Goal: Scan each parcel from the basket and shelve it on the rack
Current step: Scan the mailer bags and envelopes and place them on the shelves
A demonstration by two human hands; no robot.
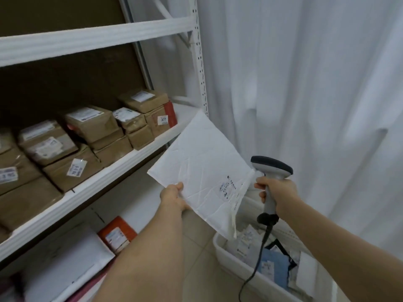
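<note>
Pinching its near left edge, the left hand (173, 196) holds one white parcel (202, 171) above the basket (220, 247), its long axis slanting up toward the rack (91, 186). One scanner (270, 171) is gripped by the right hand (278, 192), its head beside the parcel's label.

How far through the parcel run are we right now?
Done: many brown cardboard parcels sit on the white metal rack. In hand: left hand holds a white padded mailer; right hand grips the grey handheld scanner beside it. Left: several parcels remain in the white plastic basket.
</note>
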